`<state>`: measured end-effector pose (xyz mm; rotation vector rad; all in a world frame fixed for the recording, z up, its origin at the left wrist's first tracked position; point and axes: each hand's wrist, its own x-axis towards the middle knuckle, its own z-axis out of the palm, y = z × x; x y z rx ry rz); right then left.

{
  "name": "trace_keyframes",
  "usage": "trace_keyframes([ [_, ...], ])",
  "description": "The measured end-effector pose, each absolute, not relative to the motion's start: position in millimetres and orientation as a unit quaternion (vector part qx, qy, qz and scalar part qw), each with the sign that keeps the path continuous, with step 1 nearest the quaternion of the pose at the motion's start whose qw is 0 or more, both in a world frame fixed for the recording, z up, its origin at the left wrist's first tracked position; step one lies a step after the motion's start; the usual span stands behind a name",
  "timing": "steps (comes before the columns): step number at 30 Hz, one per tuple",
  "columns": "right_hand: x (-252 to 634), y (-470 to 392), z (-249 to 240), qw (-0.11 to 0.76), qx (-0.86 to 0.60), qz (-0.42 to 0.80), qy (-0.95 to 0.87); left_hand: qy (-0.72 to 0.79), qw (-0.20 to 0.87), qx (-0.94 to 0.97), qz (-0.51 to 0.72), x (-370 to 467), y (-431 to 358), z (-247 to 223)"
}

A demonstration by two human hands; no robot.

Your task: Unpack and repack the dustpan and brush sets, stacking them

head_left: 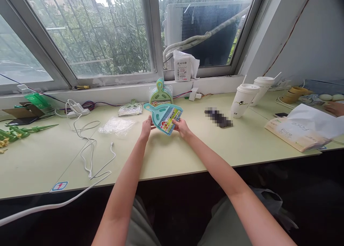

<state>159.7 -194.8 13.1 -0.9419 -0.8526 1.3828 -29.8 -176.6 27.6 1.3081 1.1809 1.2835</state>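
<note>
Both my hands hold a light blue dustpan-shaped item [161, 115] with a colourful label, tilted above the table. My left hand [147, 127] grips its left lower edge, the fingers partly hidden behind it. On its right side, my right hand [182, 127] pinches the edge near the label. Right behind stands a green item of similar shape [160, 94] in clear wrap, leaning near the window sill. To the left lie a flat wrapped stack [130, 109] and a heap of clear plastic bags [116, 126].
White cables [91, 160] run over the table [166, 167] at the left, near a power strip [77, 113]. Two white cups [243, 100] and a tissue pack [301, 127] stand or lie at the right. A blurred dark object [219, 117] lies between. Another person's hand [334, 108] shows far right.
</note>
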Motion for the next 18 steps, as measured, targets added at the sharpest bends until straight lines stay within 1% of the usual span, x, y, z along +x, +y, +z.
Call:
trace_keyframes([
  [2, 162.3, -194.8, 14.0, 0.592, -0.415, 0.587, -0.364, 0.579, 0.257, 0.553, 0.541, -42.1, -173.4, 26.5],
  [3, 163.3, -195.0, 14.5, 0.592, -0.419, 0.585, -0.362, 0.620, 0.152, 0.560, 0.527, -49.2, -172.0, 24.5],
  [4, 164.0, -195.4, 15.1, 0.592, -0.424, 0.582, -0.361, 0.656, 0.068, 0.566, 0.494, -56.6, -170.8, 21.7],
  [5, 164.4, -195.9, 15.8, 0.592, -0.427, 0.581, -0.361, 0.687, 0.015, 0.572, 0.448, -63.8, -169.8, 18.5],
  [6, 164.5, -196.6, 16.6, 0.591, -0.430, 0.579, -0.361, 0.714, -0.006, 0.577, 0.397, -70.4, -169.0, 15.0],
  [8, 164.2, -198.1, 18.5, 0.589, -0.434, 0.576, -0.365, 0.744, 0.007, 0.594, 0.305, -80.4, -167.8, 9.5],
  [10, 163.7, -199.5, 20.2, 0.586, -0.437, 0.574, -0.370, 0.745, 0.015, 0.617, 0.253, -84.5, -167.1, 7.5],
  [15, 163.7, -200.9, 21.7, 0.578, -0.443, 0.571, -0.380, 0.722, -0.074, 0.647, 0.233, -74.3, -167.7, 15.4],
  [18, 164.6, -200.7, 20.8, 0.573, -0.444, 0.569, -0.389, 0.723, -0.065, 0.645, 0.238, -66.4, -170.0, 17.6],
])
